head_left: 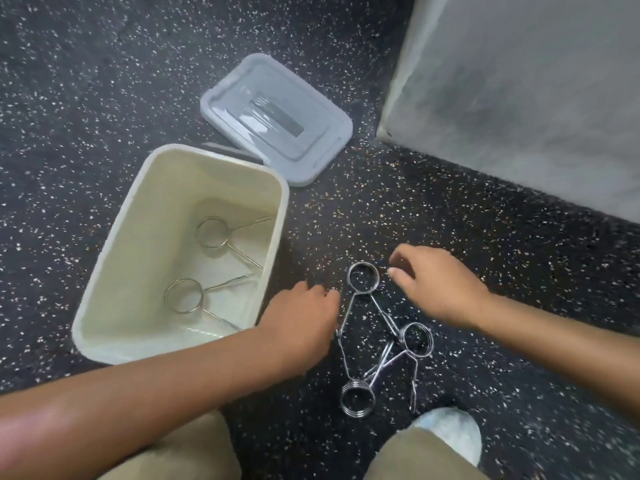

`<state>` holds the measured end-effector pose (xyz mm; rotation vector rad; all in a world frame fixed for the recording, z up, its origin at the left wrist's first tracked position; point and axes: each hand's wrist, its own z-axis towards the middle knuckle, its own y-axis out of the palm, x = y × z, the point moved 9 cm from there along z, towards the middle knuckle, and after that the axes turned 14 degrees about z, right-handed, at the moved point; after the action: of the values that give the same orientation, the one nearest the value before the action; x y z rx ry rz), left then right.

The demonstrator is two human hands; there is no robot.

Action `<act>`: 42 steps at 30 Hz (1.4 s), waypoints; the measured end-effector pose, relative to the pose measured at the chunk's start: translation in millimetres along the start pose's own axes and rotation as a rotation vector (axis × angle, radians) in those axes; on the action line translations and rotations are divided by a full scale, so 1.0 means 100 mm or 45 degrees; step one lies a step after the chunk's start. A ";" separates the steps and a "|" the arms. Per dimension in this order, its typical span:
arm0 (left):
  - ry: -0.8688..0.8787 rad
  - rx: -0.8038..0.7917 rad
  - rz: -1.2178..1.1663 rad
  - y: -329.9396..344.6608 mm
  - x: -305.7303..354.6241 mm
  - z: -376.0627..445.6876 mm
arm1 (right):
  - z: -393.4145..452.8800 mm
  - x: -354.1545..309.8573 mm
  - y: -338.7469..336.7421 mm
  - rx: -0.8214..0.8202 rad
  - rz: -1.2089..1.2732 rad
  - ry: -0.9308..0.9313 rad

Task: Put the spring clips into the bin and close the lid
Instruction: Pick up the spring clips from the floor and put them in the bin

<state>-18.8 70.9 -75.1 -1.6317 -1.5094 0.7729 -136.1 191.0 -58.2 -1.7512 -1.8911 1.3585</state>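
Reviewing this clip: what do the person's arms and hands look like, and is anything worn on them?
Both forearms are bare as far as the frame shows; no sleeves visible. The left hand and right hand wear no gloves, and I see no rings, watch or bands. Below them, khaki trousers cover the knees, and a pale shoe shows.

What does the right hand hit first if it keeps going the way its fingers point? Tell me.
Probably the top spring clip's ring, just left of the right hand fingertips; height above the floor is unclear.
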 end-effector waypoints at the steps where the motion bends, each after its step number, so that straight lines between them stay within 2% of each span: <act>1: 0.005 -0.041 0.035 0.10 0.03 0.05 | 0.06 0.01 0.09 0.001 0.079 -0.007; 5: 0.017 -0.153 0.049 0.46 0.12 0.16 | 0.27 -0.04 0.41 0.001 0.187 -0.063; 8: -0.002 -0.165 0.018 0.65 0.11 0.20 | 0.33 -0.10 0.73 -0.030 -0.004 -0.121; 11: -0.022 -0.128 0.021 0.69 0.09 0.25 | 0.37 -0.13 0.89 0.049 -0.167 -0.134; 14: -0.026 -0.093 0.093 0.64 0.10 0.30 | 0.40 -0.12 0.88 0.149 -0.141 -0.099; 17: -0.010 -0.117 0.187 0.65 0.11 0.33 | 0.39 -0.11 0.85 0.158 -0.093 -0.101; 22: -0.001 -0.086 0.157 0.59 0.08 0.33 | 0.27 0.05 0.75 0.198 0.088 -0.072; 26: -0.031 0.074 -0.095 0.31 -0.03 0.28 | 0.09 0.26 0.59 0.257 0.307 0.039; 30: -0.079 0.034 -0.380 0.08 -0.13 0.16 | -0.09 0.44 0.45 0.276 0.484 0.128; 35: -0.170 0.095 -0.695 -0.18 -0.29 -0.09 | -0.29 0.43 0.38 0.263 0.635 0.148; 39: -0.262 0.152 -1.103 -0.28 -0.49 -0.37 | -0.37 0.27 0.37 0.271 0.685 0.088; 42: -0.413 0.231 -1.491 -0.32 -0.68 -0.59 | -0.40 0.11 0.36 0.246 0.711 0.055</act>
<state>6.2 -4.3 -21.6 -0.2951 -2.1519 0.4575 -87.2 213.8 -67.4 -2.2738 -1.2345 1.5908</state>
